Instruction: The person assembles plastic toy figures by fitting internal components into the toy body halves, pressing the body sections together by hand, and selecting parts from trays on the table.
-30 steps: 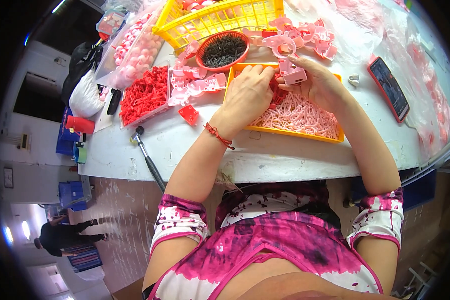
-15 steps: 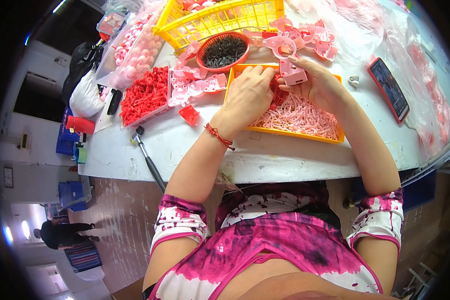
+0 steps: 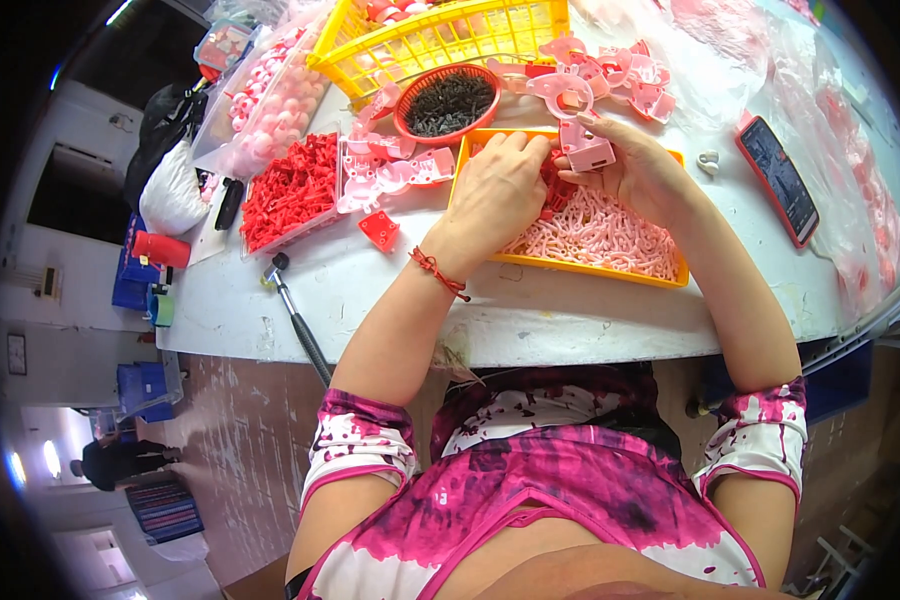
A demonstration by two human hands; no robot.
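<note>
My right hand (image 3: 647, 170) is closed on a pink plastic part (image 3: 584, 155) with a boxy end, held above the yellow tray (image 3: 570, 270). Thin pink curved plastic pieces (image 3: 610, 232) fill that tray, and red plastic pieces (image 3: 555, 190) lie at its left side. Over the tray's left end, my left hand (image 3: 502, 187) is bent inward, its fingertips together beside the red pieces. Whatever those fingertips grip is hidden behind the hand. A ring-shaped pink part (image 3: 568, 92) shows just beyond the held part.
Beyond my left hand stands a red basket (image 3: 400, 122) of small black parts. Left of it are a clear box of red pieces (image 3: 288, 190), pink parts (image 3: 395, 175) and a red block (image 3: 379, 231). A hammer (image 3: 305, 325) overhangs the front edge. A phone (image 3: 778, 180) lies right.
Both my hands and the pink part stay almost where they were. In the left background, a distant person has shifted slightly.
</note>
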